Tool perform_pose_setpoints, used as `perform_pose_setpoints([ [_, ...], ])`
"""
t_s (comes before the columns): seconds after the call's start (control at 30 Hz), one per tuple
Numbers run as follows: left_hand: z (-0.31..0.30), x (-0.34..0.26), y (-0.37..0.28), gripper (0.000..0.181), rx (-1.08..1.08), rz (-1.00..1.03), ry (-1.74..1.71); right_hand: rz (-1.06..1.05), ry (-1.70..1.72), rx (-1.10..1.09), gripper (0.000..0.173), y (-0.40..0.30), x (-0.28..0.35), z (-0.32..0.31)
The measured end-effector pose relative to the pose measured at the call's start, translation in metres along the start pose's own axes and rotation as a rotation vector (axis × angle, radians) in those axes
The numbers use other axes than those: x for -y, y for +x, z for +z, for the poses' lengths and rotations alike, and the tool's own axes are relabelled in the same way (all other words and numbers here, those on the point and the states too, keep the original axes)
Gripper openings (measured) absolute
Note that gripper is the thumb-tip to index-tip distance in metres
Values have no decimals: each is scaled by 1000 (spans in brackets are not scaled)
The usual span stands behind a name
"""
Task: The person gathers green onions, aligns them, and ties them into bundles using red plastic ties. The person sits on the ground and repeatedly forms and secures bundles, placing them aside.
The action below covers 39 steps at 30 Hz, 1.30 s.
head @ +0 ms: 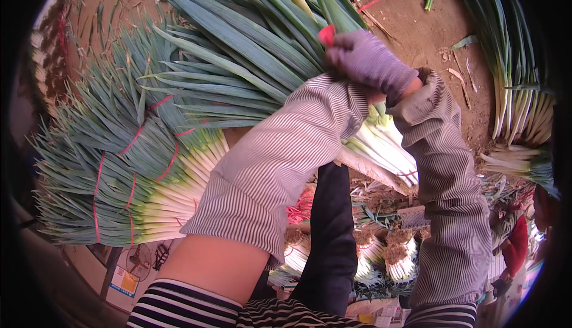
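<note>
A large bundle of green onions (250, 46) lies before me, its leaves fanned to the upper left. Its white stalks (389, 149) show between my forearms, above a wooden board (371, 169), with a thin red tie (407, 174) near their ends. My right hand (366, 57), in a dirty purple knit glove, is closed over the bundle's middle; a red strip (327, 35) sticks out of its fist. My left arm crosses beneath the right wrist. Only a sliver of skin, seemingly of my left hand (375, 97), shows there, so its grip is hidden.
Stacked green onion bundles (147, 171) with red ties lie to the left. Loose green onions (509, 60) lie on bare soil at right. Red strips (300, 206) are heaped beside my leg (330, 229). Rooted bundles (400, 256) stand behind; a person in red (516, 243) is at lower right.
</note>
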<state>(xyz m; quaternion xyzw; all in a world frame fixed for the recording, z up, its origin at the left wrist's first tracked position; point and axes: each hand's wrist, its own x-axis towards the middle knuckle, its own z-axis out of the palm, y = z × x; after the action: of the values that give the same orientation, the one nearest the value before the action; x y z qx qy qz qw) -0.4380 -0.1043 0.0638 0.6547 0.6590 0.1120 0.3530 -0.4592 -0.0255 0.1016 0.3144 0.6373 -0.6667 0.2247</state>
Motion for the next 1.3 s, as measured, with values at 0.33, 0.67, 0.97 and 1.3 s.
perform_pose_setpoints([
  [0.33, -56, 36, -8, 18, 20, -817, -971, -5, 1047, -728, 20, -118, -65, 131],
  [0.67, 2, 3, -17, 25, -455, -251, 86, 180, 647, -386, 59, -101, -7, 167],
  [0.97, -7, 9, -76, 22, -350, 86, 101, -345, -355, -732, 14, -65, 4, 37],
  [1.3, -30, 26, -74, 17, -411, 279, -26, -133, -28, -685, 12, -87, -82, 26],
])
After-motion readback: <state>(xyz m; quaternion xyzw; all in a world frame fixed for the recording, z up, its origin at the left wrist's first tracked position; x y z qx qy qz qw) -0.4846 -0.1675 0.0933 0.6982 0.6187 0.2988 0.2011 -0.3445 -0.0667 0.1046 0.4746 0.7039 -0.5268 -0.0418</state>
